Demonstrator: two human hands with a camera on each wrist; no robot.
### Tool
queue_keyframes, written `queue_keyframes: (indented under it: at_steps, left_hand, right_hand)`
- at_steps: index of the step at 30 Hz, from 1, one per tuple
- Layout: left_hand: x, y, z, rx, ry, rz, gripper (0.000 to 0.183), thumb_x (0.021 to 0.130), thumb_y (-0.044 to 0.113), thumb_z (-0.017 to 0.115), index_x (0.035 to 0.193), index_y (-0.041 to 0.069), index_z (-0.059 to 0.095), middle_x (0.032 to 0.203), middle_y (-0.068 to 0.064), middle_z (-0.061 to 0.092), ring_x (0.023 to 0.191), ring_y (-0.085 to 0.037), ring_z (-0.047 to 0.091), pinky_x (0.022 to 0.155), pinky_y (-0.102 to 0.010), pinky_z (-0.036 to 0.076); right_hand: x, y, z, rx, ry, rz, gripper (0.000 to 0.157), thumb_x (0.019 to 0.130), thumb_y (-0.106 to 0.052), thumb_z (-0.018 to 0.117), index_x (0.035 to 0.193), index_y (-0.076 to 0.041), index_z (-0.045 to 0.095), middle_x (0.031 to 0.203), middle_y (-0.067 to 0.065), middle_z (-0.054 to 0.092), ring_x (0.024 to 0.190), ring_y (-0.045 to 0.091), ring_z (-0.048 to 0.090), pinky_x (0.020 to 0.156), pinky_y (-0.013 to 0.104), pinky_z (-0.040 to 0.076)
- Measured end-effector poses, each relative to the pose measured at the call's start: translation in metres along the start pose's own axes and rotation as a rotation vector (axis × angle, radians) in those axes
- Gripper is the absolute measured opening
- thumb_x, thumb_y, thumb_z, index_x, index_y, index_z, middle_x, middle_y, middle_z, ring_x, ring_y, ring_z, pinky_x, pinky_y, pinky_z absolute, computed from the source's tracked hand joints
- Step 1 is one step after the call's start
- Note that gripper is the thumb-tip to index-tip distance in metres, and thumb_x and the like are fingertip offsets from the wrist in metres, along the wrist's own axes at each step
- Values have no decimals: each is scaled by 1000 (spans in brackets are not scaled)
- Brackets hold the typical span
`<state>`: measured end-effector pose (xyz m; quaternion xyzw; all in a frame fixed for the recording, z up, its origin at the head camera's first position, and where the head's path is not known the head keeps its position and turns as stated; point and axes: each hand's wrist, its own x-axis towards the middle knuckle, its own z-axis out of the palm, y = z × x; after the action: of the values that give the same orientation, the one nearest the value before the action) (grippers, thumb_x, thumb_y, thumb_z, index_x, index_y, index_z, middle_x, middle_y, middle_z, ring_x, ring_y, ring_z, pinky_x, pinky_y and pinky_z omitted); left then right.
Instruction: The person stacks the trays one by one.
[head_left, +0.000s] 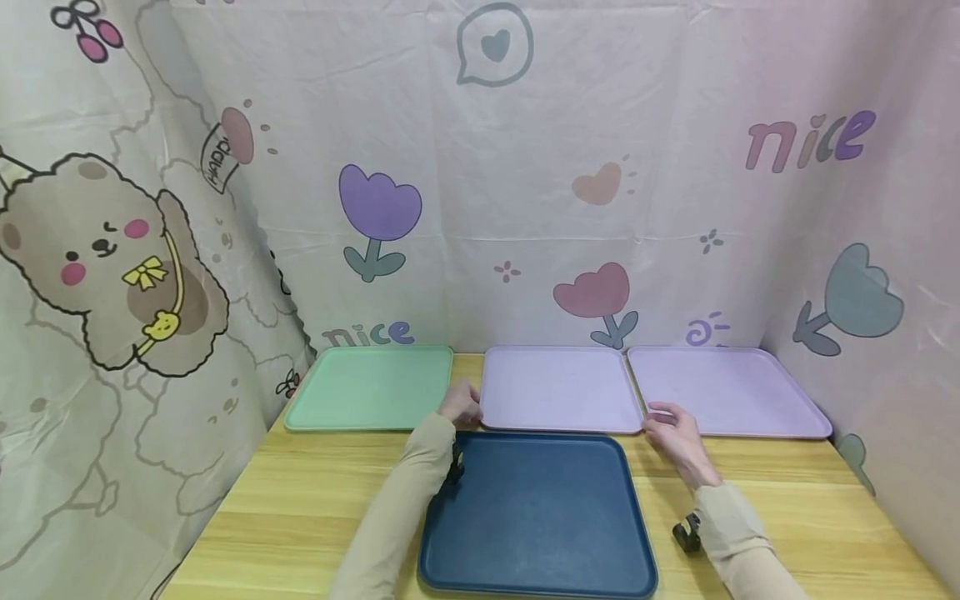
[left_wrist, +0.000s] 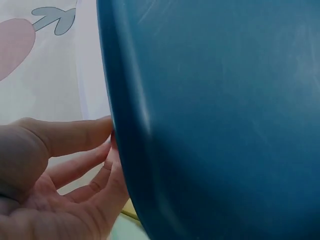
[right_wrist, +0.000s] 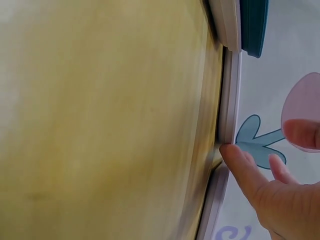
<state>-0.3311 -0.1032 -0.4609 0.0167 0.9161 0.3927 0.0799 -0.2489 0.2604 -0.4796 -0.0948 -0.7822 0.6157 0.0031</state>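
The middle lilac tray [head_left: 558,387], on the desk [head_left: 322,492] behind the navy tray [head_left: 536,517], should prove light, stiff and slippery, best lifted by its 2 side rims; the right grip [head_left: 677,435] has fingers apart, the left grip [head_left: 459,405] I cannot tell.
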Motion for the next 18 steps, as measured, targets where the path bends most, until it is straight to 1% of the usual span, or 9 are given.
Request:
queue_keyframes:
  at_steps: [3, 5, 6, 9, 12, 14, 16, 17, 18]
  left_hand:
    - [1, -3, -2, 41, -5, -13, 10, 75, -15, 69, 77, -6, 66, 79, -17, 70, 61, -20, 65, 54, -26, 56]
    - [1, -4, -3, 42, -8, -29, 15, 76, -15, 69, 74, -2, 62, 76, -12, 65, 62, -20, 64, 53, -25, 55]
    - [1, -5, -4, 53, -12, -33, 19, 77, -15, 68, 70, 0, 58, 71, -9, 60, 60, -19, 60, 51, -24, 51]
    - [3, -8, -7, 120, -13, -20, 34, 77, -12, 68, 63, 8, 44, 62, -1, 42, 58, -15, 42, 49, -22, 35]
    - [6, -13, -10, 169, -16, 8, 44, 76, -10, 67, 62, 12, 32, 60, 1, 27, 58, -15, 28, 52, -25, 23]
    - [7, -15, -12, 153, -15, 20, 38, 75, -7, 69, 65, 10, 37, 63, 1, 30, 61, -15, 28, 53, -25, 23]
    - [7, -17, -14, 91, -25, 28, 23, 78, -5, 69, 71, 1, 48, 69, -4, 40, 64, -17, 35, 56, -25, 29]
    - [7, -18, -15, 52, -36, 26, 16, 80, -3, 68, 78, -5, 53, 74, -9, 46, 67, -18, 38, 58, -26, 32]
    - [7, -19, -15, 8, -37, 22, 14, 82, -2, 68, 87, -9, 57, 81, -12, 52, 72, -19, 43, 61, -26, 36]
  right_hand:
    - [2, -1, 1, -10, -22, -17, 56, 94, 0, 57, 143, 15, 36, 135, 37, 48, 87, 0, 59, 79, 16, 57]
    - [4, -1, 2, -31, -32, -34, 54, 94, 0, 57, 141, 17, 38, 135, 39, 48, 89, 2, 60, 79, 16, 57]
    - [5, -2, 3, -49, -38, -44, 53, 93, 0, 57, 140, 17, 39, 134, 39, 49, 91, 5, 60, 79, 17, 57]
    - [9, -3, 3, -178, -55, -106, 50, 92, 0, 59, 136, 18, 44, 131, 40, 54, 102, 23, 65, 81, 18, 55]
    - [16, -4, 4, -332, -81, -178, 49, 88, 1, 59, 132, 19, 48, 125, 40, 59, 112, 42, 63, 87, 28, 58]
    - [21, -6, 3, -408, -97, -212, 49, 85, 3, 59, 130, 19, 50, 121, 39, 62, 114, 48, 62, 92, 39, 59]
    - [25, -8, 3, -443, -115, -229, 50, 83, 4, 58, 129, 21, 49, 118, 40, 62, 113, 51, 61, 95, 49, 57]
    - [28, -9, 3, -457, -125, -235, 49, 84, 4, 58, 129, 22, 49, 117, 41, 62, 113, 52, 61, 95, 51, 57]
    - [30, -10, 3, -457, -133, -237, 49, 84, 4, 58, 129, 23, 48, 117, 42, 62, 113, 53, 60, 95, 52, 57]
